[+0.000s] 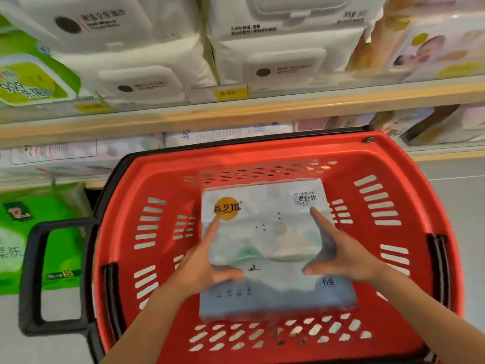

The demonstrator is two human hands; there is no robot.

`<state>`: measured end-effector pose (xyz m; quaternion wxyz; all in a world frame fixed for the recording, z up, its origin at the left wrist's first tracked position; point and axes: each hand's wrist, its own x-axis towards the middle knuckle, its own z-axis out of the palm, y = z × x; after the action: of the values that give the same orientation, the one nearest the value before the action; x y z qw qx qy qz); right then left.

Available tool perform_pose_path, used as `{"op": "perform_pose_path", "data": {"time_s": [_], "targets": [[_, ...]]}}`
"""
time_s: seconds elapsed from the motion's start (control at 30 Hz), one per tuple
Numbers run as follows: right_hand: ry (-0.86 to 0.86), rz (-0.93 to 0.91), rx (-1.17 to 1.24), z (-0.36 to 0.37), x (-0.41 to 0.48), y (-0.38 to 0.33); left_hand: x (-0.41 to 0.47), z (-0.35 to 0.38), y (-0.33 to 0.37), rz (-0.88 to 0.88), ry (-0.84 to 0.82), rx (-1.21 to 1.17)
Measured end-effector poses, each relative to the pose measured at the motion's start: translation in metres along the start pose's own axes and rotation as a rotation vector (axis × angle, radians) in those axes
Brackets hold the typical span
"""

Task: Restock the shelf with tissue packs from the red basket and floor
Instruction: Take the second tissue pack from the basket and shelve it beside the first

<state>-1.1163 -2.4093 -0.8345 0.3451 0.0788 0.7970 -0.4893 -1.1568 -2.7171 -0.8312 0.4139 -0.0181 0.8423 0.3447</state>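
Store shelving fills the background, its wooden shelf edge point(262, 111) running across the view. At far left on the upper shelf sits a green lidded pack point(31, 74); below it, on the grey floor, stands a green bundle point(52, 232), partly behind the black handle point(34, 271) that juts from the basket's left side. White wipe packs point(147, 48) are stacked on the shelf above, with a yellow price tag point(227, 92) on the rail beneath them.

The red basket point(406, 166) stands in front of the shelving. Within its rim is the tissue pack point(273, 232), pale with a landscape print and an orange disc. The left hand point(202, 266) holds its left edge, forefinger straight along the face and thumb laid across it. The right hand point(343, 256) grips the right edge in the same way. The other fingers are hidden. Whether the pack touches the basket floor cannot be told.

Baby-print packs point(433, 48) sit at the upper right.
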Motion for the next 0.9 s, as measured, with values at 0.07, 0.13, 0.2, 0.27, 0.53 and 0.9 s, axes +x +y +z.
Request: {"op": "perform_pose_path", "data": {"time_s": [0.07,0.13,0.2,0.27,0.53,0.9], "targets": [[0.006,-0.003,0.044,0.001,0.002,0.001,0.001,0.001,0.002,0.022,0.004,-0.048],[-0.001,-0.016,0.054,0.001,0.0,0.0,-0.002,-0.001,0.005,0.02,0.012,-0.078],[0.013,-0.036,0.073,0.0,-0.003,-0.003,-0.007,-0.002,0.008,0.013,0.022,-0.114],[0.024,-0.033,0.067,-0.001,-0.008,-0.008,-0.013,-0.004,0.014,0.009,0.022,-0.149],[0.082,-0.073,0.004,-0.014,-0.047,-0.057,-0.055,-0.033,0.038,0.07,0.042,-0.171],[0.256,-0.235,0.012,-0.048,-0.157,-0.199,-0.186,-0.128,0.132,0.29,0.213,-0.082]]}}
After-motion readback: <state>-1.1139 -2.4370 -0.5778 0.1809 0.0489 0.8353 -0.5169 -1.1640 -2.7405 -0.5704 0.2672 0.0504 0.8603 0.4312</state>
